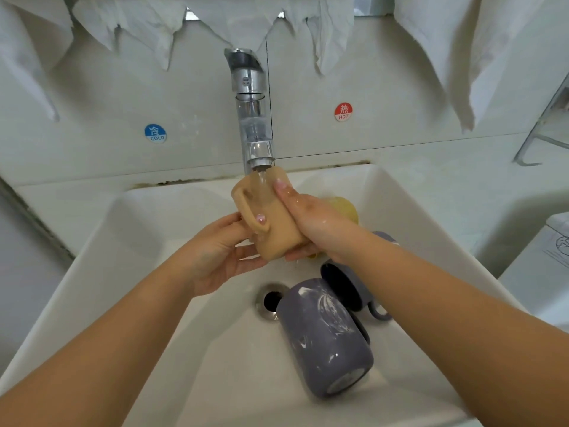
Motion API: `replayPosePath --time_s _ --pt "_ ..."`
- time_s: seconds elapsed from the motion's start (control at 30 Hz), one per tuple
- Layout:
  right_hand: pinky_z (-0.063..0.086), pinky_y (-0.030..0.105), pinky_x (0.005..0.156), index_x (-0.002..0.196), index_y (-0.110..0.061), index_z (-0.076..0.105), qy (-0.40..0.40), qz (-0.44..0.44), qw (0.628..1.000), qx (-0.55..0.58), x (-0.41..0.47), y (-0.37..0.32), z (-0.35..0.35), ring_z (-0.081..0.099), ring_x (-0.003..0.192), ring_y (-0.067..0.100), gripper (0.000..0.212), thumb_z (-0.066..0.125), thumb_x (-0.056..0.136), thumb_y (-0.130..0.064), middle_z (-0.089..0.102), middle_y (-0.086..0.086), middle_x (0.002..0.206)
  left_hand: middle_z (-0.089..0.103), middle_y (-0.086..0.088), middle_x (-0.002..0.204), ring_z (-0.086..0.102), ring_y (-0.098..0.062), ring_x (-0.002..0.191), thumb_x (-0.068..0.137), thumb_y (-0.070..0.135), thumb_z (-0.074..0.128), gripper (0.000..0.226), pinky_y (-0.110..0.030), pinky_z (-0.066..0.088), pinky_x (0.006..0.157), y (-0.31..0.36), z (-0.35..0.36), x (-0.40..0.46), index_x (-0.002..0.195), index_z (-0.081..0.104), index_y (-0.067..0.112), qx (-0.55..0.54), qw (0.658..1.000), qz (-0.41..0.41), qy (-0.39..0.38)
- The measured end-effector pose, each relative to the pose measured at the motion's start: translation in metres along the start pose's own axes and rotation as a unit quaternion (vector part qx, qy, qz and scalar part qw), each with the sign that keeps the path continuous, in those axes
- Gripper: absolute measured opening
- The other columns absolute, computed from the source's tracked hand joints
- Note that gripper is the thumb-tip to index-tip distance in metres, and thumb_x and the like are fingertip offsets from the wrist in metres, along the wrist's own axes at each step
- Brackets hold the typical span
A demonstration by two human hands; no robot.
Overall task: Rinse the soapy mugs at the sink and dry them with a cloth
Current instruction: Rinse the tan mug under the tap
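Both hands hold the tan mug [271,217] under the tap [251,118], its long axis tilted toward the stream. The right hand [314,223] wraps its body; the left hand [221,251] pinches the handle side, thumb through. Soapy grey mugs [323,337] lie below the right hand.

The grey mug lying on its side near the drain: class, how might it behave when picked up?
The grey mug probably feels slippery, since white suds streak its wall. Lying on its side in the sloping sink, it may roll if nudged. It looks ceramic, so likely stiff and breakable.
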State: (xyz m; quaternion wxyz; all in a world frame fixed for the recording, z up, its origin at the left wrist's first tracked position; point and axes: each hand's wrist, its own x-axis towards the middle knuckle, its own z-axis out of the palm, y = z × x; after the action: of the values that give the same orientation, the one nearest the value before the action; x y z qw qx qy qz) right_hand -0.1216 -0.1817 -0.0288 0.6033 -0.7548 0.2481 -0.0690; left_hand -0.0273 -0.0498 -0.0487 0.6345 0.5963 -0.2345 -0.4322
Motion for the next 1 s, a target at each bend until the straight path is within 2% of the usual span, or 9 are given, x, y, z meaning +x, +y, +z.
replayPosePath --time_s 0.13,0.2,0.27,0.33,0.5,0.63,0.77,0.87,1.0 --pt "0.06 0.038 0.06 0.128 -0.009 0.047 -0.003 -0.025 0.998 -0.061 -0.001 0.004 0.013 0.066 0.094 0.03 0.063 0.03 0.096 -0.061 0.06 0.011 0.117 0.072 -0.001 0.114 0.068 -0.018 0.102 0.073 0.066 0.069 0.065 -0.03 0.057 0.073 -0.003 0.005 -0.001 0.123 0.063 0.026 0.026 0.999 -0.015 0.02" --pt "0.06 0.041 0.067 0.131 -0.015 0.047 -0.026 -0.023 0.999 -0.025 -0.001 0.003 0.012 0.066 0.097 0.03 0.057 0.03 0.098 -0.057 0.061 0.008 0.116 0.073 -0.002 0.112 0.068 -0.02 0.104 0.074 0.069 0.065 0.064 -0.033 0.057 0.08 -0.002 0.001 -0.001 0.122 0.062 0.026 -0.017 0.999 -0.016 0.037" --pt "0.059 0.043 0.078 0.129 -0.022 0.05 -0.069 -0.01 0.996 0.052 0.0 0.001 0.008 0.066 0.101 0.027 0.047 0.039 0.097 -0.054 0.064 0.006 0.116 0.075 -0.003 0.103 0.071 -0.017 0.09 0.076 0.065 0.053 0.057 -0.029 0.058 0.07 0.002 -0.003 -0.003 0.116 0.063 0.025 -0.063 0.997 -0.011 0.041" --pt "0.058 0.039 0.078 0.124 -0.026 0.052 -0.091 0.0 0.99 0.106 0.0 0.002 0.006 0.066 0.101 0.023 0.042 0.048 0.093 -0.055 0.065 0.003 0.115 0.075 -0.003 0.105 0.072 -0.015 0.088 0.077 0.062 0.048 0.058 -0.026 0.058 0.064 0.003 -0.002 -0.005 0.118 0.062 0.025 -0.067 0.997 -0.008 0.028" --pt "0.059 0.037 0.07 0.128 -0.028 0.05 -0.051 0.04 0.995 0.08 0.003 0.003 0.016 0.068 0.097 0.026 0.057 0.039 0.089 -0.069 0.065 0.005 0.115 0.071 -0.004 0.117 0.067 -0.022 0.11 0.077 0.063 0.06 0.061 -0.032 0.058 0.08 0.001 0.0 -0.007 0.123 0.062 0.025 -0.017 1.0 0.002 0.02" --pt "0.058 0.037 0.072 0.13 -0.025 0.05 -0.074 0.036 0.987 0.137 0.0 0.003 0.011 0.066 0.097 0.024 0.049 0.035 0.097 -0.058 0.065 0.005 0.114 0.07 -0.007 0.118 0.067 -0.025 0.109 0.049 0.07 0.081 0.091 -0.033 0.059 0.076 0.002 -0.008 -0.008 0.124 0.061 0.021 -0.039 0.999 0.015 0.008" --pt "0.059 0.037 0.078 0.133 -0.029 0.042 -0.068 -0.022 0.996 0.051 -0.006 0.007 0.014 0.066 0.099 0.019 0.058 0.058 0.086 -0.058 0.063 -0.003 0.116 0.072 -0.007 0.114 0.068 -0.024 0.107 0.068 0.065 0.067 0.067 -0.034 0.059 0.083 0.0 -0.007 -0.008 0.118 0.065 0.02 -0.004 1.0 0.015 -0.01" --pt "0.059 0.046 0.079 0.135 -0.029 0.041 -0.035 -0.007 0.997 0.074 -0.004 0.006 0.017 0.065 0.102 0.024 0.058 0.048 0.089 -0.063 0.058 -0.002 0.12 0.069 -0.009 0.12 0.066 -0.025 0.111 0.047 0.072 0.08 0.084 -0.032 0.058 0.084 -0.002 -0.01 -0.006 0.114 0.069 0.023 0.012 0.999 0.018 -0.029" --pt "0.058 0.049 0.079 0.133 -0.027 0.045 -0.092 0.033 0.983 0.154 -0.002 0.005 0.012 0.066 0.104 0.026 0.058 0.048 0.089 -0.064 0.061 0.001 0.124 0.072 -0.007 0.113 0.071 -0.019 0.094 0.03 0.084 0.076 0.104 -0.03 0.059 0.071 -0.003 -0.014 -0.005 0.116 0.066 0.025 0.057 0.998 -0.008 -0.004"
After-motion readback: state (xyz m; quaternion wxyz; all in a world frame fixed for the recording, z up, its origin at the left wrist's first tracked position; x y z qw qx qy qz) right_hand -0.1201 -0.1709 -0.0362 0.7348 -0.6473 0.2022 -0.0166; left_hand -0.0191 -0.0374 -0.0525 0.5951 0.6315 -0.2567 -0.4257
